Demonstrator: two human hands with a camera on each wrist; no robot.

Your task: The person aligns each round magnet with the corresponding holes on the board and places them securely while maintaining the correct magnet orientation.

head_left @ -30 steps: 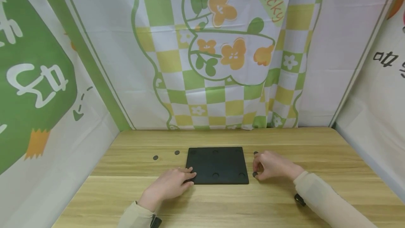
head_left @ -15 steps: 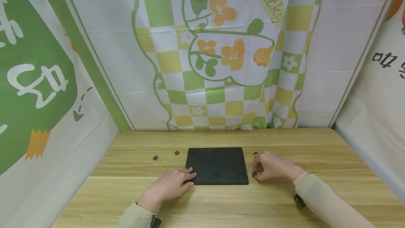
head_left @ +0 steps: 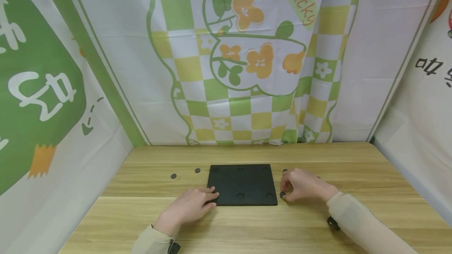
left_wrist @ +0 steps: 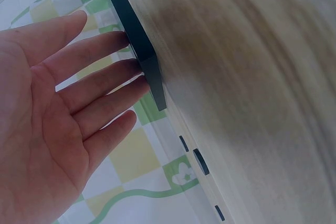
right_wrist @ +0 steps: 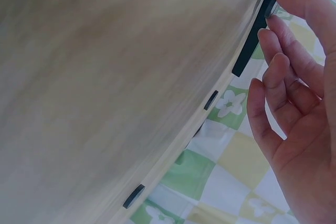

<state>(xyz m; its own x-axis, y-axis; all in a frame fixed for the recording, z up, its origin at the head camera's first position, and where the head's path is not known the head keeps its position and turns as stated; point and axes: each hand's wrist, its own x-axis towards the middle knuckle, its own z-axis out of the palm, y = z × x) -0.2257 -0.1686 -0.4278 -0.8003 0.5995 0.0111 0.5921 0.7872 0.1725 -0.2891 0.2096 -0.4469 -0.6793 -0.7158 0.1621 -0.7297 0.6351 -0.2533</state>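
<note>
A flat black rectangular board (head_left: 243, 183) with several shallow round recesses lies on the table. My left hand (head_left: 188, 204) rests its extended fingertips on the board's near left corner; the left wrist view has these fingers (left_wrist: 100, 77) touching the board edge (left_wrist: 139, 40). Just right of the board, my right hand (head_left: 301, 185) pinches a small dark disc (head_left: 283, 195) between thumb and index finger. In the right wrist view the other fingers (right_wrist: 275, 72) are bent loosely. A second dark disc (head_left: 285, 170) lies beyond the right hand, partly hidden by it.
Two dark discs, one (head_left: 173, 176) farther left and one (head_left: 197, 170) nearer the board, lie on the wooden table (head_left: 247, 230). A dark sliver (head_left: 319, 177) shows behind the right wrist. Patterned cloth (head_left: 229, 113) hangs at the table's back, with cloth walls on both sides.
The right hand has shifted slightly left toward the board with the pinched disc. A dark sliver has come into sight behind its wrist. The left hand and board stay put.
</note>
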